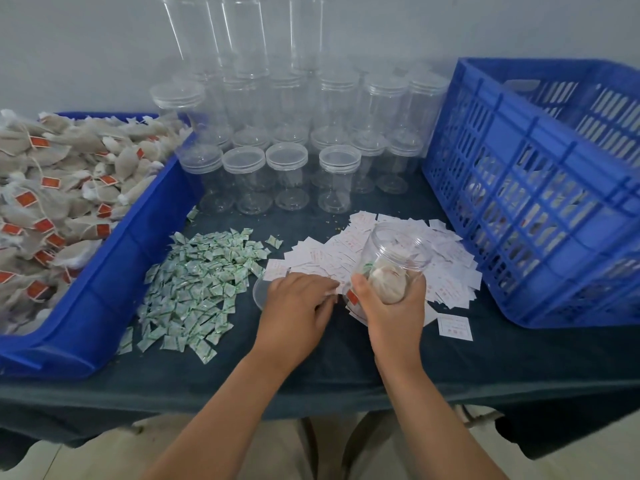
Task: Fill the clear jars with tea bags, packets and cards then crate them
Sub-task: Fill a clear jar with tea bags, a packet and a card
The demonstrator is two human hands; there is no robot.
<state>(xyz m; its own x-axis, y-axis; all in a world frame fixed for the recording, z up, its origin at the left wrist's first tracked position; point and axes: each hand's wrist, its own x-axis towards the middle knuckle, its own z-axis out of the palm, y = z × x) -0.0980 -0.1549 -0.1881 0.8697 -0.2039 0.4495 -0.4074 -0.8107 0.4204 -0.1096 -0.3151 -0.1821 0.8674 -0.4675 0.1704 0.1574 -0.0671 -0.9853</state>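
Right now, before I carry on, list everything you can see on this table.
tray: one, blue, left side of the table
tea bags: a heap, beige with red tags, in the tray
empty jars: many, clear with lids, back middle, some stacked
packets: a pile, white and green, front middle
cards: a pile, white with red print, right of the packets
crate: one, blue, right side
lid: one, clear, on the cloth, partly under the left grip
held jar: one, clear, tilted over the cards, tea bags inside
cloth: one, dark, covers the table
left grip: one, bare, at the near edge of the cards
right grip: one, bare, holds the held jar
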